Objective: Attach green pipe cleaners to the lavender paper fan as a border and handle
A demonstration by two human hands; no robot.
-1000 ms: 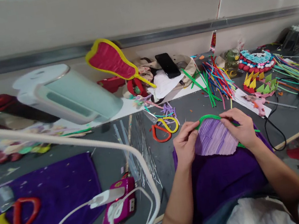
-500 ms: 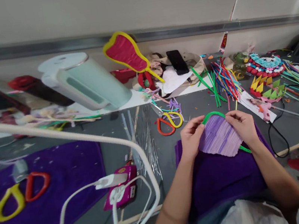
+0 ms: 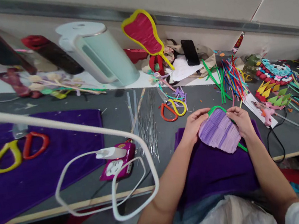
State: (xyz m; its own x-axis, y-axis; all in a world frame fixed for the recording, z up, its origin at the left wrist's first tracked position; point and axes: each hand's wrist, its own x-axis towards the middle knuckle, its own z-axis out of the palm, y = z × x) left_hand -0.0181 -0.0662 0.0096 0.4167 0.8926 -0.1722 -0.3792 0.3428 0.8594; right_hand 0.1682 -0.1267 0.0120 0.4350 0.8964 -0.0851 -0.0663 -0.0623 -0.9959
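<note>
Careful: you pinch the lilac-and-purple ridged petal-shaped panel [image 3: 219,131] and curved green fuzzy strip [image 3: 216,109] w/ L hand [image 3: 195,124] + R hand [image 3: 241,120], above purple cloth; uneven pull might bend the edge.

No text, brand, number or sign legible in view; markings on the magenta power adapter [image 3: 121,161] were too small to read.
</note>
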